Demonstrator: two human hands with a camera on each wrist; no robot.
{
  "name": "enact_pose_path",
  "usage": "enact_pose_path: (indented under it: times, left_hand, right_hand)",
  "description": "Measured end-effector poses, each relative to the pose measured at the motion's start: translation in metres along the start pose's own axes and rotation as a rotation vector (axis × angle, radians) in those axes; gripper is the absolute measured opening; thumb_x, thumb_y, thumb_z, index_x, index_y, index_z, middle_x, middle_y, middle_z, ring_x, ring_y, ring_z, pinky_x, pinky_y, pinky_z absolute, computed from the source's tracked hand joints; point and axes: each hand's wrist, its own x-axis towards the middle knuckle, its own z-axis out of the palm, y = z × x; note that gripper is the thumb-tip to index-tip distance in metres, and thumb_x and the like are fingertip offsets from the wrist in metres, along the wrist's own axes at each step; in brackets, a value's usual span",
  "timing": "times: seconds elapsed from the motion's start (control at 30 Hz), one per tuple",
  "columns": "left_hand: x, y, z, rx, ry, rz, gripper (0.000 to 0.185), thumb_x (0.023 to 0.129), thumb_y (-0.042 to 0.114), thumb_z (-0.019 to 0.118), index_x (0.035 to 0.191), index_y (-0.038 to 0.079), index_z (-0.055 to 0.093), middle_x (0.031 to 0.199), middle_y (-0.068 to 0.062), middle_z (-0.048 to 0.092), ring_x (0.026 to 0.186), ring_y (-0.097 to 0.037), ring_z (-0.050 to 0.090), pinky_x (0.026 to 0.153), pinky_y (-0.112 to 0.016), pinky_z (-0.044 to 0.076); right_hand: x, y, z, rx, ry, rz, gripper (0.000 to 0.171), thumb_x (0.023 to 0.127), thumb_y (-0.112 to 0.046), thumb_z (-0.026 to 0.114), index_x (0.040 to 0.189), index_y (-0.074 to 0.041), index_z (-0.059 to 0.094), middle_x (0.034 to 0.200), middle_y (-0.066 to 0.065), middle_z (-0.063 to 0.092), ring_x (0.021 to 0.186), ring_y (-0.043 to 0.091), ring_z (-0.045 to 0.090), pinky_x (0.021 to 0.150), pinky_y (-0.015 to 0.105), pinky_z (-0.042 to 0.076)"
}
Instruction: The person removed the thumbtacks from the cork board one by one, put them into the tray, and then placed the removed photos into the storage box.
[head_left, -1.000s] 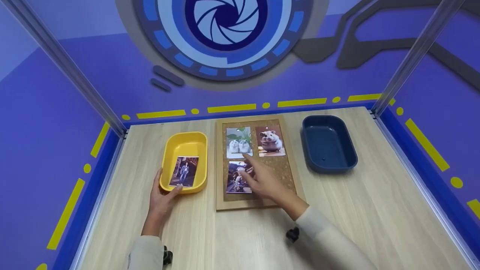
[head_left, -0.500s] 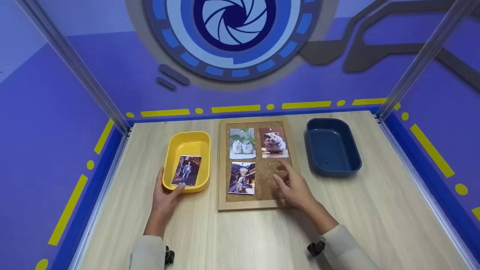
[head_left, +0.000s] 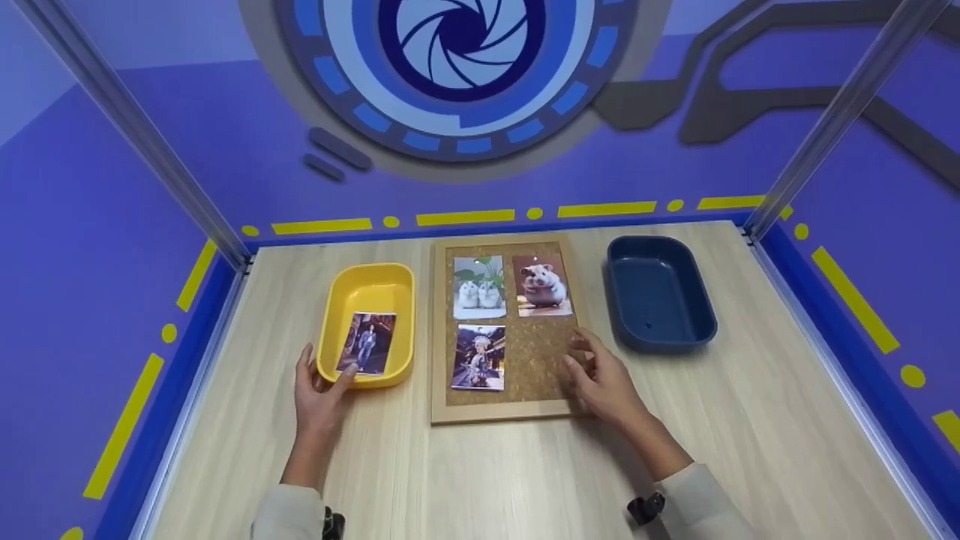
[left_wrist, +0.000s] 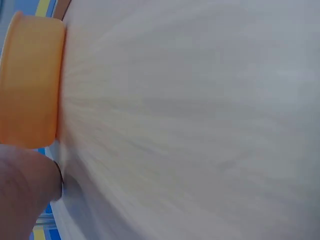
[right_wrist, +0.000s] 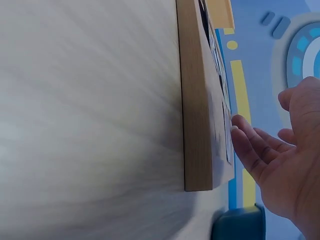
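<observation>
Purple wall panels close round a pale wooden tabletop, and your work is laid across its middle. Taking the cork board as the clock's centre, with twelve at the back wall, the yellow tray lies at nine o'clock and the dark blue tray towards two.

On the board, the two-hamster photo sits at eleven o'clock, the single-hamster photo at one and the headdress photo at seven. Uncovered cork shows around five. Inside the yellow tray, the standing-figure photo lies at its six o'clock end.

Your left hand spreads around that tray's seven o'clock corner, thumb over the rim; you can't tell whether it pinches. Your right hand is half relaxed at the board's four o'clock edge, with nothing visible between thumb and fingers.

You look to be between photos, probably arranging them on the board. Your next move likely calls for choosing one, perhaps the tray's, and pinching its edge lightly, since a thin print could bend.
</observation>
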Motion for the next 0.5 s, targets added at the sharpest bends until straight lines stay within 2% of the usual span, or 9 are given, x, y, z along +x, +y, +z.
enact_pose_path:
  times: [0.2,0.27,0.37,0.5]
  left_hand:
    - [-0.008,0.012,0.005,0.067,0.108,0.007,0.100,0.096,0.041,0.080,0.172,0.029,0.016,0.180,-0.007,0.018,0.168,-0.032,0.017,0.136,-0.053,0.026]
    - [-0.011,0.016,0.008,0.110,0.147,0.021,0.100,0.094,0.044,0.082,0.171,0.029,0.020,0.180,-0.007,0.020,0.168,-0.034,0.017,0.136,-0.058,0.023]
    - [-0.016,0.021,0.013,0.177,0.196,0.096,0.099,0.091,0.045,0.085,0.169,0.025,0.028,0.176,-0.009,0.028,0.165,-0.036,0.019,0.135,-0.062,0.017]
    - [-0.023,0.029,0.023,0.208,0.225,0.254,0.093,0.088,0.036,0.089,0.163,0.016,0.037,0.167,-0.013,0.039,0.158,-0.035,0.028,0.127,-0.060,0.016]
  right_hand:
    - [-0.003,-0.001,-0.001,0.014,-0.003,0.003,0.057,0.104,-0.016,0.069,0.156,-0.005,0.049,0.136,0.018,0.072,0.083,0.016,0.070,0.073,0.022,0.056]
    - [-0.004,-0.002,-0.001,0.008,-0.009,0.006,0.057,0.104,-0.017,0.069,0.157,-0.005,0.049,0.136,0.018,0.072,0.083,0.016,0.070,0.073,0.022,0.056]
    - [-0.005,-0.003,-0.002,0.013,-0.013,0.006,0.057,0.105,-0.017,0.069,0.157,-0.005,0.049,0.134,0.019,0.072,0.082,0.017,0.069,0.071,0.022,0.056]
    - [-0.005,-0.006,-0.001,0.033,-0.014,0.003,0.056,0.104,-0.015,0.069,0.157,-0.007,0.049,0.134,0.021,0.072,0.079,0.015,0.068,0.070,0.021,0.056]
